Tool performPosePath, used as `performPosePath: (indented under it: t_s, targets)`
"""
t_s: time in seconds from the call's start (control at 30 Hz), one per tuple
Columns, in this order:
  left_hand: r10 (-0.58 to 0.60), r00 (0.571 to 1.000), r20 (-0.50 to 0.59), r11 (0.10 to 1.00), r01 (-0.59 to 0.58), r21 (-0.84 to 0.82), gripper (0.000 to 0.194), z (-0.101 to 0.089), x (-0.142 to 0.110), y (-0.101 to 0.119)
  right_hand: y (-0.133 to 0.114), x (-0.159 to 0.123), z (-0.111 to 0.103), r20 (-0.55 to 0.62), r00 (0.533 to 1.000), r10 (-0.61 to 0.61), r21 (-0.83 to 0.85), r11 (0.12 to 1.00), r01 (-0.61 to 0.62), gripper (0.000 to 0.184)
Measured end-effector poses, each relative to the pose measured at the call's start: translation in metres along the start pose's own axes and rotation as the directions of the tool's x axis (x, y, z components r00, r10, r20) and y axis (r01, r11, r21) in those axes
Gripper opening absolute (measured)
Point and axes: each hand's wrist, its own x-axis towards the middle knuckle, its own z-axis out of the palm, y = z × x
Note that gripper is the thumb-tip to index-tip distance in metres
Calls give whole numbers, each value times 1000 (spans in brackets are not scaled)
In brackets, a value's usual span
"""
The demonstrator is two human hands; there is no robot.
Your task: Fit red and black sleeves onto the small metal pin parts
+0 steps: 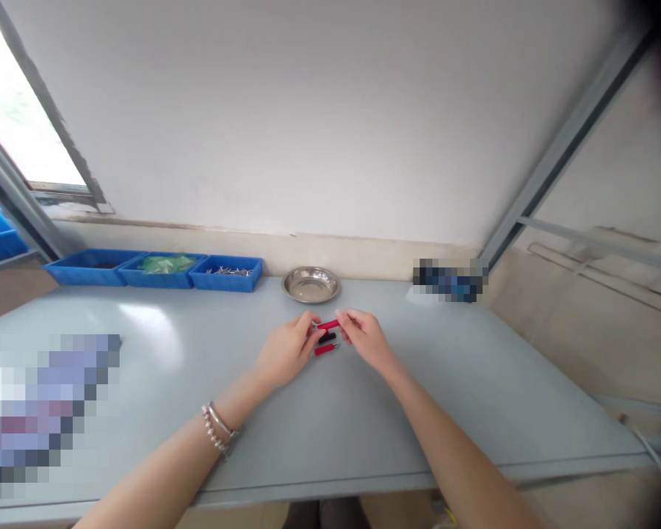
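Over the middle of the table, my left hand point(289, 348) and my right hand point(366, 339) are both closed on a slim red rod point(329, 324), one at each end. Its exact kind is too small to make out, and a bit of metal shows at its left end. Just below it lies a short black cylinder point(327, 338), close to my left fingertips. Nearer to me is another red rod point(324, 350) with a thin metal tip pointing right. My fingers hide the ends of the held rod.
A round steel bowl point(311, 285) stands behind my hands. Back left, three blue bins sit in a row: one with metal pieces point(227, 283), one with a green bag point(166, 264), one with dark contents point(96, 275). Blurred-out items lie at far left and back right.
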Motion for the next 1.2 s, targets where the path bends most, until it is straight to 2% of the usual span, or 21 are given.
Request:
performPosePath:
  t_s: [0.33, 0.5, 0.63, 0.9, 1.03, 1.2]
  targets:
    - [24, 999, 48, 999, -26, 47, 23, -4, 0, 5, -1, -1, 0, 6, 999, -31, -49, 998, 32, 42]
    - [13, 997, 80, 999, -17, 50, 21, -7, -1, 8, -5, -2, -2, -33, 999, 10, -44, 999, -11, 42]
    - [6, 997, 82, 998, -11, 66, 21, -7, -1, 7, -5, -1, -3, 19, 1000, 13, 25, 1000, -13, 38]
    - [24, 997, 77, 997, -30, 78, 21, -6, 0, 5, 2, -1, 2, 45, 998, -38, -78, 996, 41, 40]
    - [18, 997, 73, 998, -22, 60, 20, -7, 0, 6, 1, -1, 1, 16, 999, -40, -79, 996, 41, 39]
    - [15, 996, 84, 1000, -16, 16, 20, -7, -1, 6, 7, 5, -7, -118, 993, -13, -63, 998, 6, 36]
